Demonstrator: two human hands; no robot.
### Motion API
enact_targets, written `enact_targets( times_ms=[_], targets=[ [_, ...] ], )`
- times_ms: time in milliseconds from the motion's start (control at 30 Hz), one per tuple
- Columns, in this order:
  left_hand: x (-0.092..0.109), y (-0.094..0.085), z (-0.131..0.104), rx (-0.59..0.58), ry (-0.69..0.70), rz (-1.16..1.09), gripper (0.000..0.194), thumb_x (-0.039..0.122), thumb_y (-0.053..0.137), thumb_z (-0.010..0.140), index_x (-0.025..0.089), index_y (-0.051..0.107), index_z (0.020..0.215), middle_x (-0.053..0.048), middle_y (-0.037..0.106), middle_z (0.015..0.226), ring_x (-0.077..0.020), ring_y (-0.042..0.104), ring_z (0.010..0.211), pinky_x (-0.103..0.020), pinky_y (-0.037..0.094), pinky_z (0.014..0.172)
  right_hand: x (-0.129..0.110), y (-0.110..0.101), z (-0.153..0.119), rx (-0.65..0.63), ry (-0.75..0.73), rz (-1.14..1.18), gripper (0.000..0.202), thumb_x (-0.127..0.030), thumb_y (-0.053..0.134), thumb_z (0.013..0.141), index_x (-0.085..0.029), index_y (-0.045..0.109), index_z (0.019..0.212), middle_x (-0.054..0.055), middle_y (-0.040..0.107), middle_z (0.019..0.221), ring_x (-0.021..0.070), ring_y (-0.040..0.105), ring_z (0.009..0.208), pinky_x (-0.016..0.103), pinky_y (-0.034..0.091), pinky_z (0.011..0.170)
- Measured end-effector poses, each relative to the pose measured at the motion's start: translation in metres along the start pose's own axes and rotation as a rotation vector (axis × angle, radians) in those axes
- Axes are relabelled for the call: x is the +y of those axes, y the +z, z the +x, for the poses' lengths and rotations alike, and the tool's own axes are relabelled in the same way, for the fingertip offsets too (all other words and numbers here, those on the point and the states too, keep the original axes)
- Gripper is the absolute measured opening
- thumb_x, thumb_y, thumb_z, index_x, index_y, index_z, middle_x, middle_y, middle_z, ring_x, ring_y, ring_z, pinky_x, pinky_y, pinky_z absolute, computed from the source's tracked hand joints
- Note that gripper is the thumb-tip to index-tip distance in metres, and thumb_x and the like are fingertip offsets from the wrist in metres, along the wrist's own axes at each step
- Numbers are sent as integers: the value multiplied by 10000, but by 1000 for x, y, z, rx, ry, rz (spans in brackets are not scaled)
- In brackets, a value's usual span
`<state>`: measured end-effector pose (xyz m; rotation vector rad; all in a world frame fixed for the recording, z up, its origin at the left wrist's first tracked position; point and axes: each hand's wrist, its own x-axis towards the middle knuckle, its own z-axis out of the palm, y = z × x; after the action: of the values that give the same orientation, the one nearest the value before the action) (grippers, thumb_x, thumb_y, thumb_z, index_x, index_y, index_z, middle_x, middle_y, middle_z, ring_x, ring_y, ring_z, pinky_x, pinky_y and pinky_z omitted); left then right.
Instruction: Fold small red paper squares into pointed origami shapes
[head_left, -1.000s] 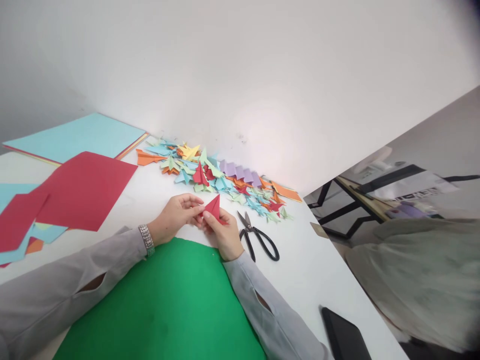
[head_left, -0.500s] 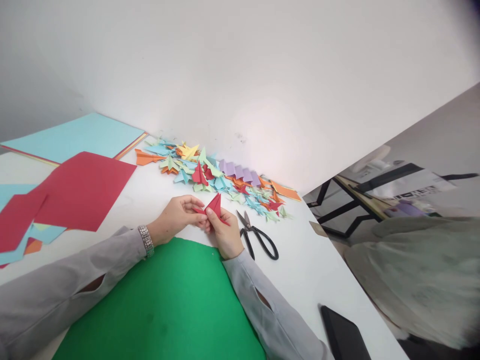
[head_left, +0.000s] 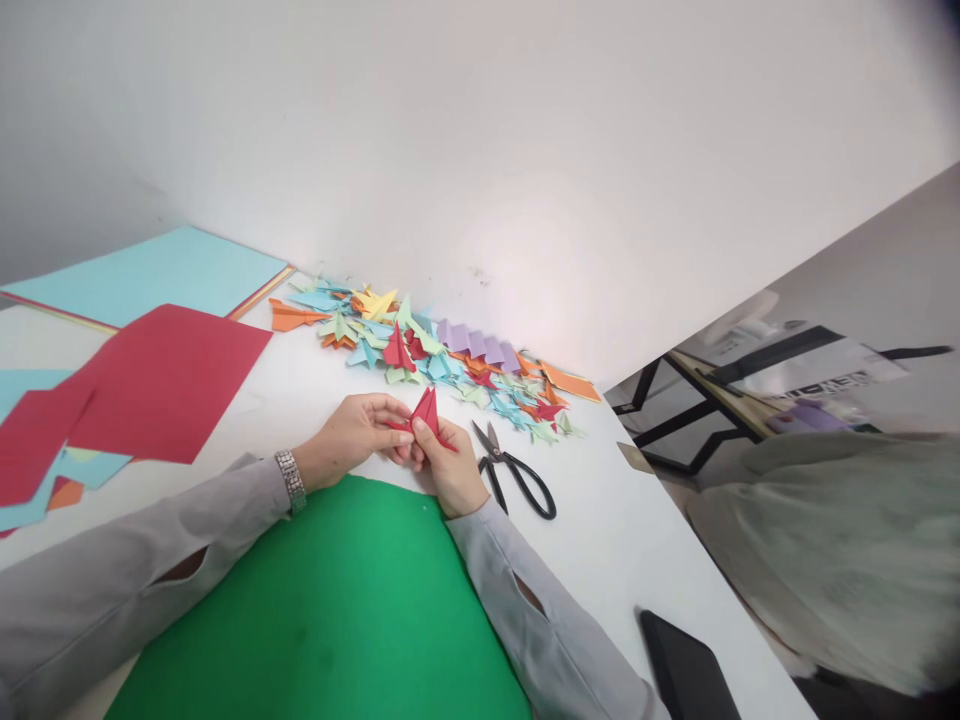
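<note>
A small folded red paper piece (head_left: 426, 408) is held between both hands, its pointed end up. My left hand (head_left: 361, 432) pinches its left part with thumb and fingers. My right hand (head_left: 453, 468) grips the right part, thumb pressed on the front. Below the hands lies a large green sheet (head_left: 330, 600). Black-handled scissors (head_left: 517, 470) rest just right of my right hand, blades apart. Behind the hands spreads a pile of small folded papers (head_left: 405, 345) in several colours, with a row of purple folded pieces (head_left: 478, 345).
Large red sheets (head_left: 172, 380) and a light blue sheet (head_left: 157, 275) on a stack lie at the left. A black phone (head_left: 686, 665) is near the table's right edge. The white wall (head_left: 480, 150) stands behind. Grey-green fabric (head_left: 832, 550) is at the right.
The red paper's pointed end has tilted slightly within the fingers. Both hands stay in nearly the same place and keep their hold.
</note>
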<state>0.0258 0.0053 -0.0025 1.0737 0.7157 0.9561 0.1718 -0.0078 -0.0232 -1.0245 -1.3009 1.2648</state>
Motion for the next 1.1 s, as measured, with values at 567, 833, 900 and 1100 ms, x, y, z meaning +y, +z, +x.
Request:
enact_targets(
  times_ms=[567, 833, 900, 1100],
  targets=[
    [1, -4, 2, 81, -63, -128, 297, 237, 824, 577, 103, 618, 745, -51, 660, 522, -121, 603, 469, -230, 487, 499, -6, 3, -1, 44, 37, 86, 383, -490, 667, 734, -165, 582, 550, -18, 549, 456, 85, 448, 405, 228, 338, 438],
    [3, -2, 3, 170, -74, -196, 236, 204, 790, 639, 94, 623, 764, -52, 663, 557, -137, 639, 507, -230, 510, 508, -3, 4, 0, 121, 30, 113, 376, -487, 686, 714, -169, 565, 556, -29, 537, 449, 82, 435, 400, 228, 332, 424],
    [2, -3, 4, 200, -58, -241, 218, 203, 778, 655, 93, 622, 761, -40, 656, 584, -130, 643, 535, -227, 512, 522, -3, 4, 0, 150, 35, 124, 374, -481, 695, 705, -170, 556, 552, -30, 536, 448, 81, 435, 393, 227, 326, 415],
    [1, -4, 5, 221, -7, -247, 284, 190, 822, 581, 88, 634, 767, -28, 654, 640, -104, 616, 548, -227, 507, 537, 0, 3, 1, 174, 20, 144, 337, -458, 704, 701, -170, 570, 586, -33, 544, 460, 81, 437, 391, 224, 322, 401]
  ],
)
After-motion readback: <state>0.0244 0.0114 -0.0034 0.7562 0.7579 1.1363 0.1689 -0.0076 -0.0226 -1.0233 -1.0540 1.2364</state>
